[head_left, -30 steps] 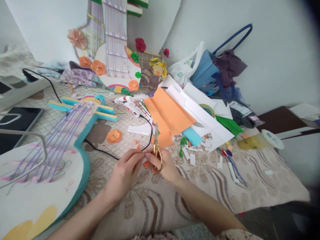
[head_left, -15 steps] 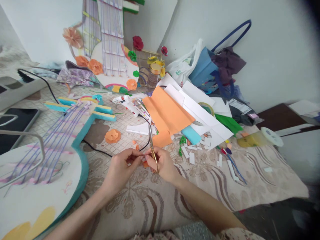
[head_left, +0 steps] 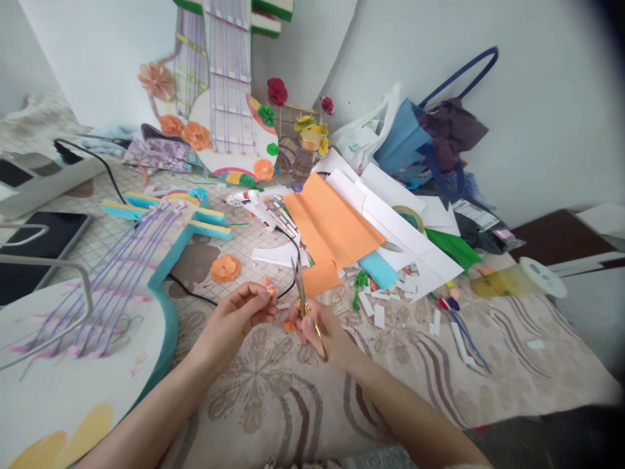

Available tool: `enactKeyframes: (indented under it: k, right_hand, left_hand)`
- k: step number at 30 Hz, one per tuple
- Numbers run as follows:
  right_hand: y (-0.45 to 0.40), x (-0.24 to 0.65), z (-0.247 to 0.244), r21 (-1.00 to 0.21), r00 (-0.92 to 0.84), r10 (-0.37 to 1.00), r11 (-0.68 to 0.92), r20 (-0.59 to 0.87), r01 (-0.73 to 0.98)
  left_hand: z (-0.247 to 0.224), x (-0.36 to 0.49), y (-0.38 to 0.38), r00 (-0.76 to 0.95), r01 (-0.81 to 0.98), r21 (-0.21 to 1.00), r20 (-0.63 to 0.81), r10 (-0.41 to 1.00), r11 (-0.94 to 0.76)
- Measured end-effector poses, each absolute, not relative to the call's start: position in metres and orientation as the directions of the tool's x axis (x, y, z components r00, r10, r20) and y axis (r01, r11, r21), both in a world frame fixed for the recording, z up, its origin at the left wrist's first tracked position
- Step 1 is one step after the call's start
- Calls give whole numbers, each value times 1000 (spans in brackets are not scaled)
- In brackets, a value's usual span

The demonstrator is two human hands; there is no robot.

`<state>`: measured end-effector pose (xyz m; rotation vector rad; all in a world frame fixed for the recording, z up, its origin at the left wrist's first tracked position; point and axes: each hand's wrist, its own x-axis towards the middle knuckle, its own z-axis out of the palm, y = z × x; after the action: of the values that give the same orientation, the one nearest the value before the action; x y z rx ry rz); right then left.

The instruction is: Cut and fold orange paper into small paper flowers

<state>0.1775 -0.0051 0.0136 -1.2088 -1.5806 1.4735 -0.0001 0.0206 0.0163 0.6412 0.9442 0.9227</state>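
Observation:
My left hand (head_left: 244, 311) pinches a small orange paper piece (head_left: 270, 286) between thumb and fingers. Gold-handled scissors (head_left: 307, 306) are in my right hand (head_left: 325, 332), their blades pointing up and away from me. The two hands are a little apart. Small orange scraps (head_left: 289, 326) lie on the cloth by my right fingertips. Beyond my left hand an orange paper flower (head_left: 225, 268) rests on the table. A large orange sheet (head_left: 334, 218) lies past the scissors, over white sheets (head_left: 385, 221).
At left lies a guitar-shaped board (head_left: 161, 312) with purple strings, beside a phone (head_left: 43, 247). A glue gun (head_left: 254, 207), its black cord (head_left: 193, 293), paper scraps (head_left: 379, 316) and a glass jar (head_left: 306, 156) are around. Bags (head_left: 400, 137) stand at the back.
My hands have moved apart, my left slightly up with the orange piece and my right down and to the right with the scissors. The view has shifted slightly.

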Motion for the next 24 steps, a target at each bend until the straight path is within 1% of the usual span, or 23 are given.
enactKeyframes:
  k: [2,5,8,14,20,22,24]
  right_hand:
    - [-8,180,17,-956,-407,898,-44,-165,290]
    - [-10,182,19,-899,-417,878,-33,-235,436]
    - [-10,182,20,-859,-414,878,5,-241,511]
    - [-9,182,19,-792,-386,880,20,-276,611]
    - [-11,182,15,-639,-365,912,170,-186,750]
    - [-11,183,15,-595,-362,916,194,-176,780]
    - [-11,183,14,-575,-365,915,207,-173,791]
  left_hand:
    - [16,0,21,261,-453,737,-428,865,502]
    - [16,0,22,246,-530,680,-448,859,506]
    - [16,1,23,230,-571,655,-450,863,494]
    - [11,-1,24,192,-575,690,-408,893,439]
    - [8,-1,23,178,-572,718,-364,914,397]
    - [7,0,23,169,-575,718,-365,915,393]
    - [6,0,23,166,-573,719,-367,915,393]
